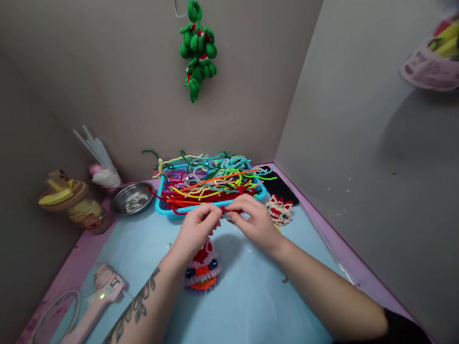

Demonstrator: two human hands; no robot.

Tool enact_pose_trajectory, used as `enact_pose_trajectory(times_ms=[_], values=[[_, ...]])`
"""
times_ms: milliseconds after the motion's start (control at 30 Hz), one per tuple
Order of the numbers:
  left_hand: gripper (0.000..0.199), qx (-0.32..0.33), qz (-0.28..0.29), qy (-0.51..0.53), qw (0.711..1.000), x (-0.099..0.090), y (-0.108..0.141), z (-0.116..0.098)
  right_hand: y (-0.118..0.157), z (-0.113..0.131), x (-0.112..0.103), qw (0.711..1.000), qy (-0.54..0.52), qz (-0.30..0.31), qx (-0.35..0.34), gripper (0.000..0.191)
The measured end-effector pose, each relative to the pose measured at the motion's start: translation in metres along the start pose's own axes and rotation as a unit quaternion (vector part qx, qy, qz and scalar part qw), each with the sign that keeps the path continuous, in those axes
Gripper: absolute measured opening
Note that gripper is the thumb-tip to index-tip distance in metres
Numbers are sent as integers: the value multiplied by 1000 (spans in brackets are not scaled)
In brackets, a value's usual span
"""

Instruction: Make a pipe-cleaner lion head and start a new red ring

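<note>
Left hand [204,222] and right hand [251,219] pinch a red pipe cleaner [224,209], grips nearly closed; blue basket [212,206] just beyond.

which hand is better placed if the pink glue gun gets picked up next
Probably the left hand: the glue gun lies over on its side, while the right hand would have to reach across. Both pinch a red piece.

The short red fuzzy strip [223,210] is thin, and only a small part of it shows. It runs roughly level between the pinched fingertips of the left hand [200,222] and right hand [254,221], its ends hidden by fingers.
</note>
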State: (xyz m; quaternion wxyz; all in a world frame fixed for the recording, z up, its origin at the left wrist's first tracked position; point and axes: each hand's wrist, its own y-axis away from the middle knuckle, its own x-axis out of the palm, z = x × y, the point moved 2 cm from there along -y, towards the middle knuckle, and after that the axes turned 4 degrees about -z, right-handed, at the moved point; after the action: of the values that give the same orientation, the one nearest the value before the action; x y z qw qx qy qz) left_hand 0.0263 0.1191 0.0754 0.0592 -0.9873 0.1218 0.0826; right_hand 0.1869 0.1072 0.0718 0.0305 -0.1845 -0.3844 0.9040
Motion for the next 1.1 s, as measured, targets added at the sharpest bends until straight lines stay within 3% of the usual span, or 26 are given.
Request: enact_pose_trajectory(times_ms=[300, 633, 800, 967, 1100], values=[[23, 21, -35, -29, 999, 0, 0, 3, 1, 3, 2, 990, 112, 58, -59, 16], [16, 14, 0, -47, 999, 0, 0, 0, 0, 2, -3, 954, 230, 90, -169, 22], [12, -4, 67, -69, 995, -2, 1, -1, -4, 2, -10, 954, 198, 112, -194, 24], [12, -30, 138, -25, 990, -5, 4, -7, -5, 7, -13, 976, 106, 110, -155, 19], [15, -29, 147, 17, 989, -3, 6, -6, -5, 9, -13, 989, 30, 88, -111, 17]])
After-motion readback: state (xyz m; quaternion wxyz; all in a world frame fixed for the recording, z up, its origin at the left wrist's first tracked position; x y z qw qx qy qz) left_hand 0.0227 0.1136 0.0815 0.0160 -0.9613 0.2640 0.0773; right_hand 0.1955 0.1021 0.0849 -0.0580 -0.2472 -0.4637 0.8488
